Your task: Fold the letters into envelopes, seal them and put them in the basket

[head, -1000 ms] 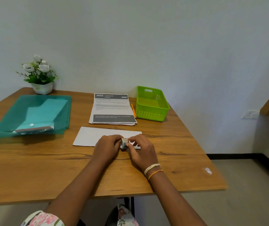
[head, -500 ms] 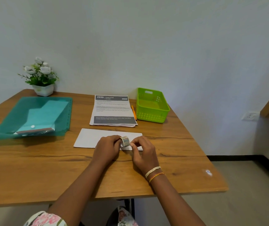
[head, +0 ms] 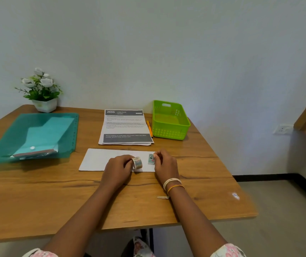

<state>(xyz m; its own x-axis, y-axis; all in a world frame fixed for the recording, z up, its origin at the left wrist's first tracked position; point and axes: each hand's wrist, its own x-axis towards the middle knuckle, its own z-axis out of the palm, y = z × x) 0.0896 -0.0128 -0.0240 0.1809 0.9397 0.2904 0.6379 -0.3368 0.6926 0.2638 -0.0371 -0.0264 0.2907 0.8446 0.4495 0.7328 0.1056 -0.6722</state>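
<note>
White envelope (head: 100,159) flat before green basket (head: 170,121).

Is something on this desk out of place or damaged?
Nothing is clearly damaged. One oddity: a small pale scrap lies loose on the table beside the right wrist; what it is cannot be told.

A: Hands?
B: Left hand (head: 118,172) grips sticker roll (head: 137,162); right hand (head: 165,166) pinches torn sticker (head: 150,158), both over white envelope (head: 96,160).
A: Basket?
B: Green basket (head: 170,133) at one o'clock, beside printed sheets (head: 125,127).
</note>
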